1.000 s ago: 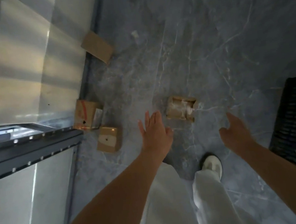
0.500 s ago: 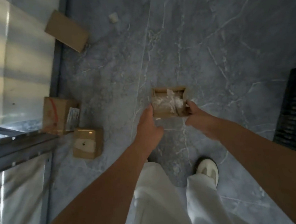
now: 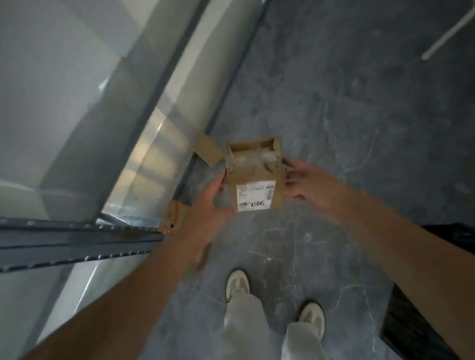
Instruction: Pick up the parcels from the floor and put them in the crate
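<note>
Item 1: parcel (image 3: 254, 175), a small brown cardboard box held in the air between both hands, above the grey floor (image 3: 340, 112) and clear of it. White printed label (image 3: 256, 196) on the near face. Top open; crumpled pale wrapping inside.

Left hand (image 3: 206, 200): fingers laid close together along the parcel's left side, thumb hooked at the lower near edge.

Right hand (image 3: 309, 184): fingers bent against the right side; blur makes their exact spread hard to tell.

Item 2: flat cardboard parcel (image 3: 209, 153), on the floor by the glass panel.

Item 3: boxed parcel with red mark (image 3: 176, 217), on the floor, partly behind the left wrist.

Item 4: black crate (image 3: 419, 336), lower right, well apart from the held parcel; contents not visible.
</note>
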{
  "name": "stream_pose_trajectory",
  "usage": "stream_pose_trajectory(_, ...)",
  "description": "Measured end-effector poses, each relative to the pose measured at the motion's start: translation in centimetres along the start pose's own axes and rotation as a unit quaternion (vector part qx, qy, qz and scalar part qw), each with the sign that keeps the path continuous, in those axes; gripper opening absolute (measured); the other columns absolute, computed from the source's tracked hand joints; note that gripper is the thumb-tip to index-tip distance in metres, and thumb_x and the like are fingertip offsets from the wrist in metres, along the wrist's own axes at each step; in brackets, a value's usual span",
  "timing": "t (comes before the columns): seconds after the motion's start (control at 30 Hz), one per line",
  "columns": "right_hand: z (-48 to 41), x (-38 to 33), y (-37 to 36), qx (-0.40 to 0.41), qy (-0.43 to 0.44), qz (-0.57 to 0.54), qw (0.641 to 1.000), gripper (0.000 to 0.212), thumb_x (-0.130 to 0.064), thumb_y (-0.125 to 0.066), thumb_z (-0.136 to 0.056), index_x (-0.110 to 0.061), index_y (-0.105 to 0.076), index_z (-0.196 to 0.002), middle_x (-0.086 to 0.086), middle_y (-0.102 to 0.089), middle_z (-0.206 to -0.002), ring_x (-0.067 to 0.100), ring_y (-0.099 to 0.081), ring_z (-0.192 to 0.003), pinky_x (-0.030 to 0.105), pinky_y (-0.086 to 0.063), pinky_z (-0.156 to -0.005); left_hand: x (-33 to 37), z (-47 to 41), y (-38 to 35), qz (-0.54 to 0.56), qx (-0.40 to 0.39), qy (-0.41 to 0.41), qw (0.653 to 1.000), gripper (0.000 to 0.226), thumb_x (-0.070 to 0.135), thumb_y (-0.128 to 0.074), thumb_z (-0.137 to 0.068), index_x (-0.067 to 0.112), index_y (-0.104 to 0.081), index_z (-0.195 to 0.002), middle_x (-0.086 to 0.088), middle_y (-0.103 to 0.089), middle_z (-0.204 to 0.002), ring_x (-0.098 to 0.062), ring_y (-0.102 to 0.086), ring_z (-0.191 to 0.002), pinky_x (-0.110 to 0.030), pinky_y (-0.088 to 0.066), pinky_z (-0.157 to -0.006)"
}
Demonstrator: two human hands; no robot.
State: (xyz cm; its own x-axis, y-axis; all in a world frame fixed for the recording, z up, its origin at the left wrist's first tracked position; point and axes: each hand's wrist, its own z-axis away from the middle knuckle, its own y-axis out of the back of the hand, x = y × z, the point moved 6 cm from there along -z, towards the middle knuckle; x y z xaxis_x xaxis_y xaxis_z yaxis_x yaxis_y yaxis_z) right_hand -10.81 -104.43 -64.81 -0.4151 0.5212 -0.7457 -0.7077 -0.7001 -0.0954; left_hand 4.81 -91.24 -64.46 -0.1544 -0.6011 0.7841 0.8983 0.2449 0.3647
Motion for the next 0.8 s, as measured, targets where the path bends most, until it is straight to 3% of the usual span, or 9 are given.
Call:
stream_pose_trajectory(0.13,9.4,-11.8,-1.6,0.013,0.13,0.041,0.991,0.066,0.02,-0.054,-0.084,-0.008,-0.047,-0.143,0.02,-0.064,-0.123,0.023,-0.06,-0.105,0.033,-0.05,-0.093,11.1,8.8,5.4,0.033,0.064,-0.093,0.993,0.08,0.016,-0.068,-0.068,0.053,-0.035,-0.13,0.02,-0.051,-0.123,0.017,-0.051,-0.108,-0.001,-0.041,-0.081)
stream_pose_trajectory(0.17,11.7,-14.0,-2.2,0.009,0.154,0.055,0.986,0.065,0.019,-0.055,-0.084,-0.007,-0.048,-0.143,0.02,-0.065,-0.123,0.025,-0.061,-0.107,0.035,-0.049,-0.098,13.3,11.0,6.8,0.038,0.083,-0.112,0.989,0.076,0.014,-0.068,-0.071,0.051,-0.037,-0.129,0.019,-0.051,-0.124,0.018,-0.052,-0.108,0.001,-0.039,-0.081)
stream_pose_trajectory(0.23,16.1,-17.9,-3.4,0.008,0.194,0.082,0.977,0.062,0.017,-0.055,-0.086,-0.009,-0.049,-0.142,0.02,-0.065,-0.123,0.028,-0.062,-0.113,0.038,-0.048,-0.103,17.0,15.4,9.3,0.048,0.117,-0.139,0.982,0.07,0.006,-0.069,-0.082,0.044,-0.037,-0.131,0.013,-0.054,-0.124,0.0,-0.055,-0.118,-0.013,-0.043,-0.095)
stream_pose_trajectory(0.33,22.2,-23.6,-6.1,-0.014,0.257,0.09,0.962,0.061,0.016,-0.055,-0.087,-0.019,-0.055,-0.136,0.012,-0.069,-0.116,0.022,-0.067,-0.103,0.031,-0.056,-0.086,21.8,21.8,13.3,0.077,0.19,-0.172,0.964,0.069,0.001,-0.066,-0.088,0.026,-0.036,-0.145,0.002,-0.064,-0.114,-0.021,-0.061,-0.115,-0.037,-0.045,-0.105)
stream_pose_trajectory(0.4,26.1,-27.1,-8.3,-0.031,0.3,0.12,0.946,0.062,0.014,-0.057,-0.086,-0.028,-0.057,-0.131,0.003,-0.07,-0.11,0.017,-0.068,-0.099,0.032,-0.058,-0.081,24.3,25.7,15.6,0.098,0.234,-0.183,0.95,0.072,0.003,-0.067,-0.089,0.023,-0.034,-0.149,0.003,-0.069,-0.104,-0.007,-0.068,-0.101,-0.023,-0.052,-0.095)
stream_pose_trajectory(0.47,29.6,-30.2,-10.7,-0.035,0.345,0.16,0.924,0.054,0.008,-0.061,-0.085,-0.032,-0.059,-0.122,-0.006,-0.069,-0.107,0.013,-0.066,-0.102,0.03,-0.058,-0.079,26.7,29.2,17.8,0.079,0.269,-0.205,0.938,0.075,0.017,-0.071,-0.088,0.034,-0.031,-0.149,0.008,-0.069,-0.099,0.006,-0.067,-0.088,-0.007,-0.051,-0.075)
stream_pose_trajectory(0.57,34.2,-33.7,-14.1,-0.04,0.376,0.176,0.909,0.04,-0.007,-0.064,-0.089,-0.034,-0.057,-0.116,-0.017,-0.066,-0.103,0.006,-0.063,-0.098,0.018,-0.051,-0.068,29.7,34.1,20.9,0.08,0.303,-0.223,0.923,0.077,0.035,-0.072,-0.085,0.04,-0.027,-0.147,0.007,-0.068,-0.105,-0.003,-0.066,-0.094,-0.012,-0.052,-0.071)
stream_pose_trajectory(0.7,40.1,-36.5,-19.3,-0.061,0.405,0.2,0.89,0.032,-0.023,-0.06,-0.092,-0.037,-0.056,-0.121,-0.019,-0.065,-0.104,0.001,-0.064,-0.088,0.015,-0.048,-0.058,30.5,40.2,24.7,0.213,0.311,-0.219,0.9,0.054,0.048,-0.071,-0.076,0.021,-0.059,-0.121,-0.007,-0.074,-0.107,-0.02,-0.071,-0.099,-0.031,-0.058,-0.086)
stream_pose_trajectory(0.8,44.5,-37.3,-23.9,-0.101,0.43,0.206,0.873,0.034,-0.02,-0.057,-0.092,-0.042,-0.056,-0.118,-0.013,-0.063,-0.111,0.005,-0.066,-0.088,0.012,-0.05,-0.05,29.3,44.6,26.5,0.313,0.259,-0.227,0.885,0.05,0.047,-0.076,-0.073,0.007,-0.074,-0.104,-0.011,-0.074,-0.106,-0.023,-0.071,-0.1,-0.023,-0.058,-0.075)
